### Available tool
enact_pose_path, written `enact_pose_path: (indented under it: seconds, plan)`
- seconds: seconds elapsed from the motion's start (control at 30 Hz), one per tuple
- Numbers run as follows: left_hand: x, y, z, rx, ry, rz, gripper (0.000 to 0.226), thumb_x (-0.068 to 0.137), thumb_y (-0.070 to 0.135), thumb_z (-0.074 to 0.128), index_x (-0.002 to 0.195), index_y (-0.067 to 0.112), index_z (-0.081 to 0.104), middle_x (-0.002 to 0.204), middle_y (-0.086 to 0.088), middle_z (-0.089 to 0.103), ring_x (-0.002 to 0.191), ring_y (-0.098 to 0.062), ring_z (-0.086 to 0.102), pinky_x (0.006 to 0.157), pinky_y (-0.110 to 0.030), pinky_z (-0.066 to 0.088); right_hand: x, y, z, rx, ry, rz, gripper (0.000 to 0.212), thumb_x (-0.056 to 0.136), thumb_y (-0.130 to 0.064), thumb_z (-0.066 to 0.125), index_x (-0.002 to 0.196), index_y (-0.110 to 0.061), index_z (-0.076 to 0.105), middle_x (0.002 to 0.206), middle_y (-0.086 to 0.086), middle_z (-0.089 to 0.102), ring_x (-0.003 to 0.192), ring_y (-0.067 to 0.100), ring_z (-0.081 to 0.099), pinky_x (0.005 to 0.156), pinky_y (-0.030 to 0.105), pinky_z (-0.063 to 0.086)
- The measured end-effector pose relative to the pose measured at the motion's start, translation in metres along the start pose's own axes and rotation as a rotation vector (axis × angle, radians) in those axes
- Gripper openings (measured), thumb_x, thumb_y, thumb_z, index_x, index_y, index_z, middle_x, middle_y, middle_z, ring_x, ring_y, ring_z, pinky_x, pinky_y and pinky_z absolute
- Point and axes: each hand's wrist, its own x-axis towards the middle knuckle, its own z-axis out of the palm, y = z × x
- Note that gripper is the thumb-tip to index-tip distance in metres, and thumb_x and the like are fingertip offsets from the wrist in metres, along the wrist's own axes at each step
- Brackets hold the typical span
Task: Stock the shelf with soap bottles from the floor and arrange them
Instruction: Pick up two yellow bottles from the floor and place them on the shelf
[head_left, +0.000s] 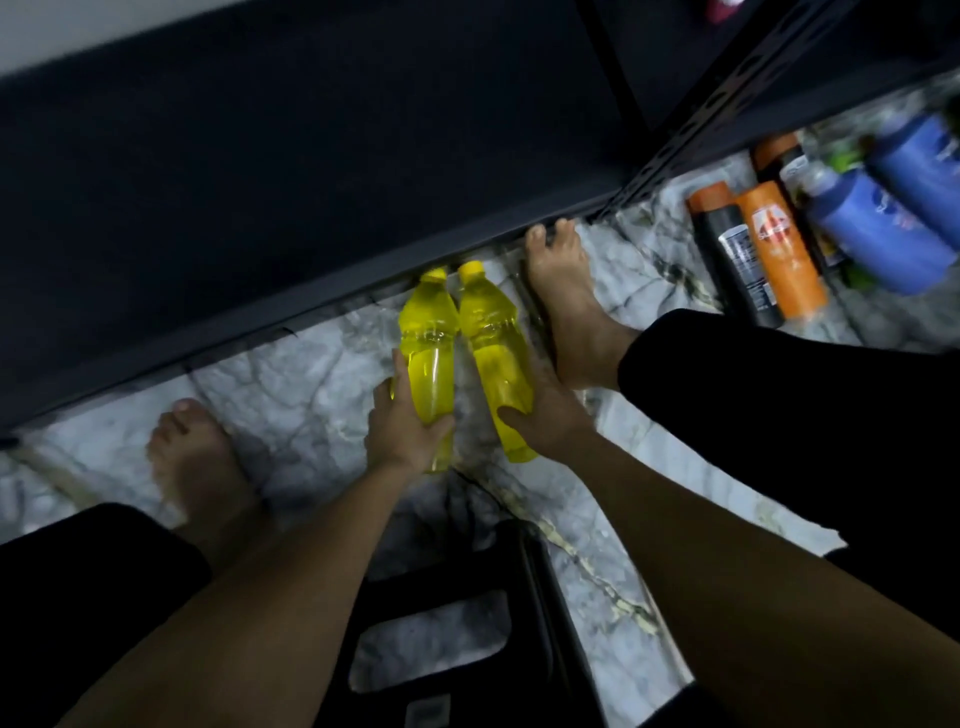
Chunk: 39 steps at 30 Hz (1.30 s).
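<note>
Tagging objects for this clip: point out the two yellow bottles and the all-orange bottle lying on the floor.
Left clear yellow plastic bottle (427, 332): head view, upper body above the fingers.
Right clear yellow plastic bottle (485, 338): head view, upper body.
Orange plastic bottle lying on floor (788, 273): head view, lower body.

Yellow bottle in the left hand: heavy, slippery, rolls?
Likely heavy for its size: the left yellow bottle looks full. Smooth plastic, possibly slippery; the left hand grips its lower half. Round body, so apt to roll if laid down.
</note>
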Motion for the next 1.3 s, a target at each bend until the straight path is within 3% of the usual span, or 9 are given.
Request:
enact_pose_path:
  seconds: [0.13, 0.23, 0.37, 0.47, 0.67, 0.77, 0.9, 1.07, 1.3]
  plan:
    - [-0.001, -0.029, -0.02, 0.147, -0.018, 0.022, 0.119, 0.075, 0.049, 0.077, 0.157, 0.038, -0.009, 0.149, -0.012, 0.03, 0.125, -0.045, 0.044, 0.096, -0.057, 0.044, 0.005, -0.002, 0.01, -0.137, -0.03, -0.052, 0.109, 0.089, -0.044, 0.068, 0.157, -0.02, -0.014, 0.144, 0.024, 0.045, 0.12, 0.042, 0.053, 0.09, 0.042, 0.047]
    - [-0.004, -0.034, -0.022, 0.192, -0.026, 0.005, 0.121, 0.074, 0.054, 0.076, 0.156, 0.037, -0.012, 0.151, -0.013, 0.029, 0.127, -0.045, 0.041, 0.096, -0.057, 0.044, 0.009, -0.01, 0.022, -0.163, -0.023, -0.004, 0.116, 0.087, -0.05, 0.068, 0.154, -0.023, -0.023, 0.146, 0.028, 0.038, 0.118, 0.045, 0.054, 0.091, 0.046, 0.049]
    - [-0.002, -0.02, -0.014, 0.2, -0.01, -0.06, 0.118, 0.077, 0.05, 0.076, 0.156, 0.039, -0.012, 0.15, -0.015, 0.029, 0.127, -0.044, 0.04, 0.096, -0.062, 0.042, 0.02, -0.027, 0.03, -0.092, -0.003, 0.17, 0.118, 0.086, -0.051, 0.068, 0.155, -0.023, -0.024, 0.155, 0.028, 0.024, 0.132, 0.047, 0.041, 0.105, 0.054, 0.04]
    - [0.002, -0.01, -0.005, 0.149, 0.072, -0.115, 0.112, 0.076, 0.052, 0.077, 0.156, 0.039, -0.001, 0.144, -0.015, 0.037, 0.123, -0.044, 0.044, 0.094, -0.062, 0.044, 0.031, -0.031, 0.028, -0.023, 0.006, 0.219, 0.121, 0.083, -0.051, 0.072, 0.156, -0.021, -0.021, 0.158, 0.026, 0.019, 0.137, 0.047, 0.036, 0.11, 0.057, 0.035]
    - [0.013, -0.016, -0.006, 0.113, 0.055, -0.114, 0.111, 0.076, 0.048, 0.081, 0.156, 0.035, 0.004, 0.144, -0.016, 0.037, 0.124, -0.045, 0.044, 0.094, -0.06, 0.044, 0.033, -0.034, 0.033, -0.081, 0.061, 0.137, 0.135, 0.076, -0.055, 0.078, 0.153, -0.023, -0.028, 0.154, 0.028, 0.023, 0.131, 0.046, 0.041, 0.103, 0.055, 0.042]
    - [0.015, -0.025, -0.015, 0.07, 0.009, -0.071, 0.111, 0.075, 0.049, 0.08, 0.155, 0.034, 0.004, 0.143, -0.016, 0.038, 0.122, -0.044, 0.048, 0.095, -0.059, 0.046, 0.033, -0.039, 0.036, -0.114, 0.095, 0.136, 0.131, 0.08, -0.048, 0.078, 0.152, -0.023, -0.03, 0.155, 0.027, 0.022, 0.132, 0.046, 0.04, 0.101, 0.055, 0.044]
    - [0.009, -0.033, -0.025, 0.004, -0.049, -0.08, 0.109, 0.079, 0.041, 0.081, 0.158, 0.027, 0.008, 0.145, -0.018, 0.04, 0.125, -0.042, 0.049, 0.096, -0.046, 0.047, 0.042, -0.033, 0.028, -0.099, 0.038, 0.112, 0.134, 0.079, -0.036, 0.082, 0.153, -0.018, -0.028, 0.153, 0.032, 0.024, 0.133, 0.046, 0.041, 0.105, 0.048, 0.04]
    - [-0.01, -0.036, -0.031, -0.072, -0.042, -0.119, 0.105, 0.079, 0.04, 0.08, 0.158, 0.024, 0.013, 0.144, -0.02, 0.044, 0.128, -0.039, 0.047, 0.099, -0.041, 0.043, 0.027, -0.02, 0.015, -0.041, -0.022, 0.072, 0.129, 0.077, -0.036, 0.082, 0.156, -0.015, -0.017, 0.144, 0.034, 0.038, 0.13, 0.044, 0.046, 0.103, 0.042, 0.042]
    - [-0.058, -0.027, -0.056, -0.144, 0.066, -0.038, 0.099, 0.068, 0.041, 0.084, 0.15, 0.026, 0.03, 0.13, -0.014, 0.057, 0.116, -0.038, 0.057, 0.085, -0.036, 0.046, -0.038, -0.034, 0.0, 0.097, 0.074, -0.069, 0.121, 0.072, -0.029, 0.087, 0.159, -0.009, 0.005, 0.144, 0.025, 0.047, 0.131, 0.039, 0.048, 0.098, 0.036, 0.041]
